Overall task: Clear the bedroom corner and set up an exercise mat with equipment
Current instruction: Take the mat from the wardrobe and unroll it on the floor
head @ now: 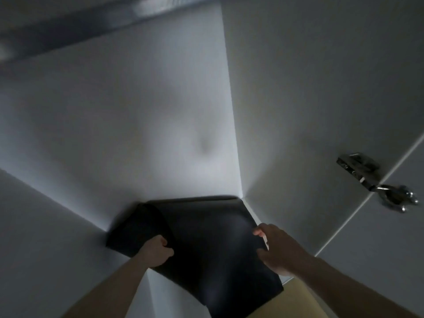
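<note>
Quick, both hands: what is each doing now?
Left hand: grips the folded edge of the black flexible exercise mat.
Right hand: fingers pinch the mat's right edge.

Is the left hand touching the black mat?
Touching. The head view shows the left hand with its fingers curled around the left edge of the black mat, gripping it.
</note>
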Demonstrator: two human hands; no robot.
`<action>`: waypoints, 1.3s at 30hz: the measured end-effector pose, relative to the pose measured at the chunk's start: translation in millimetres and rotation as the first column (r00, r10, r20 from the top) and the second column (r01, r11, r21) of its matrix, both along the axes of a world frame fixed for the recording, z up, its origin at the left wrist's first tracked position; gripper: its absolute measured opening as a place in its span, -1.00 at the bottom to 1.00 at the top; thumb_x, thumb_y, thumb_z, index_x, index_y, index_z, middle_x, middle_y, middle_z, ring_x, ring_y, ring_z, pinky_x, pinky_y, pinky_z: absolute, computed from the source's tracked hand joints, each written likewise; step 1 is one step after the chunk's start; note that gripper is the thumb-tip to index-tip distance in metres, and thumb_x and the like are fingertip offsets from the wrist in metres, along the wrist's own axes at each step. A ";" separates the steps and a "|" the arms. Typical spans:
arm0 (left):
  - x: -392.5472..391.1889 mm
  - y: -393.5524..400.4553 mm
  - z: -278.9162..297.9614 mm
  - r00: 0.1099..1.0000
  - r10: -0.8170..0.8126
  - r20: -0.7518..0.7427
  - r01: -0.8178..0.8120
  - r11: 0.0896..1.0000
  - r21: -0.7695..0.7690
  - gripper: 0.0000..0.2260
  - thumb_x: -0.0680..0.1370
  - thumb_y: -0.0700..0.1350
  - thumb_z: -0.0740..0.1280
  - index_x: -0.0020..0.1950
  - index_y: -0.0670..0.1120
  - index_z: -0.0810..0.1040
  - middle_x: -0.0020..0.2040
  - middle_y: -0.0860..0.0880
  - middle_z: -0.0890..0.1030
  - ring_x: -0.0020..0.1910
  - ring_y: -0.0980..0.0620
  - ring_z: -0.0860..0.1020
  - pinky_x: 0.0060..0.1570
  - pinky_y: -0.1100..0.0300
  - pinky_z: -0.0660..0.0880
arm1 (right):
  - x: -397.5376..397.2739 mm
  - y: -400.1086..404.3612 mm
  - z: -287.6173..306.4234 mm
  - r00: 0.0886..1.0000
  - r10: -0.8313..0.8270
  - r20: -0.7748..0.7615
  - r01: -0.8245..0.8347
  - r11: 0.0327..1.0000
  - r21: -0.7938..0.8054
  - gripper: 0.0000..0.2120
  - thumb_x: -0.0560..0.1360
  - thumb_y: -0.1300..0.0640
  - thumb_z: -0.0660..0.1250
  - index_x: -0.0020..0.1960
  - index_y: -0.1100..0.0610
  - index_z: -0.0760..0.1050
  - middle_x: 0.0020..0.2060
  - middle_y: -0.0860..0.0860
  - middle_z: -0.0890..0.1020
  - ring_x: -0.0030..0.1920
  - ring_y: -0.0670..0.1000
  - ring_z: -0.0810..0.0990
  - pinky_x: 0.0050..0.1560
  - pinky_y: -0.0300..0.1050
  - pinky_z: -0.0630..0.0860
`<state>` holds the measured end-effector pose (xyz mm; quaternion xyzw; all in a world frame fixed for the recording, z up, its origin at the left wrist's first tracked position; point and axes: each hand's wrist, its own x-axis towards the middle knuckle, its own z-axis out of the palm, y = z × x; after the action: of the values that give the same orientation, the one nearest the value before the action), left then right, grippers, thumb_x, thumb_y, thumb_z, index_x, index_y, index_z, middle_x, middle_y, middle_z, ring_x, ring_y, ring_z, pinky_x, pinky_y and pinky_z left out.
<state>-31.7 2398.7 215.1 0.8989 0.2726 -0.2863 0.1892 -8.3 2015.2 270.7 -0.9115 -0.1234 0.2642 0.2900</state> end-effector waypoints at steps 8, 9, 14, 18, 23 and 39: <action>35.0 19.2 -136.9 0.974 0.227 0.021 -0.224 0.971 -0.081 -0.21 0.46 0.00 0.51 0.55 -0.22 0.21 0.42 -0.22 0.40 0.29 -0.20 0.47 0.11 0.06 0.54 | 23.2 18.9 -115.2 1.000 -0.010 -0.007 0.009 0.998 -0.056 -0.59 0.56 0.06 0.28 0.39 -0.13 0.37 0.30 -0.16 0.43 0.22 -0.10 0.48 0.23 -0.21 0.41; 40.2 26.6 -152.7 0.967 0.253 0.035 -0.249 0.964 -0.090 -0.18 0.46 -0.01 0.51 0.57 -0.22 0.16 0.43 -0.22 0.39 0.30 -0.21 0.46 0.07 0.06 0.55 | 27.0 26.8 -131.0 1.000 -0.005 -0.009 0.004 0.999 -0.051 -0.60 0.57 0.07 0.28 0.39 -0.12 0.37 0.29 -0.17 0.43 0.19 -0.11 0.47 0.22 -0.22 0.40; 68.7 45.9 -202.2 0.921 0.386 0.057 -0.377 0.918 -0.128 -0.20 0.51 -0.03 0.50 0.58 -0.17 0.10 0.39 -0.23 0.40 0.24 -0.23 0.48 -0.06 0.01 0.60 | 43.5 55.0 -187.0 1.000 -0.012 -0.016 0.012 1.000 -0.007 -0.60 0.58 0.11 0.28 0.38 -0.13 0.37 0.27 -0.22 0.40 0.10 -0.18 0.42 0.10 -0.28 0.32; 86.8 60.3 -241.5 0.839 0.538 0.084 -0.508 0.828 -0.238 -0.18 0.44 -0.02 0.57 0.55 -0.14 0.20 0.34 -0.21 0.45 0.21 -0.20 0.53 -0.16 0.02 0.65 | 50.9 74.8 -227.6 0.999 -0.027 -0.041 0.028 0.999 0.015 -0.62 0.58 0.12 0.29 0.36 -0.15 0.37 0.27 -0.24 0.41 0.11 -0.18 0.46 0.10 -0.29 0.33; 97.6 49.3 -265.8 0.780 0.625 0.037 -0.555 0.717 -0.422 -0.18 0.46 0.03 0.55 0.58 -0.14 0.20 0.27 -0.16 0.52 0.15 -0.10 0.57 0.04 0.00 0.62 | 48.1 89.4 -257.7 0.995 -0.030 -0.096 0.032 0.999 0.019 -0.62 0.58 0.12 0.32 0.34 -0.16 0.38 0.29 -0.23 0.43 0.12 -0.16 0.48 0.04 -0.31 0.37; 91.9 170.3 -156.1 0.911 -0.399 -0.104 0.379 0.712 0.591 -0.70 0.60 0.21 0.27 0.11 0.00 0.48 0.15 -0.07 0.57 0.17 -0.12 0.52 0.19 -0.05 0.36 | 37.9 155.4 -271.7 0.988 0.061 -0.142 -0.057 0.998 0.037 -0.64 0.56 0.11 0.26 0.31 -0.17 0.38 0.30 -0.19 0.44 0.10 -0.11 0.50 0.07 -0.22 0.44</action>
<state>60.3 2569.0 59.0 0.9531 0.1506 -0.2043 -0.1650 29.5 2170.6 -1.0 -0.8812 -0.1335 0.3353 0.3053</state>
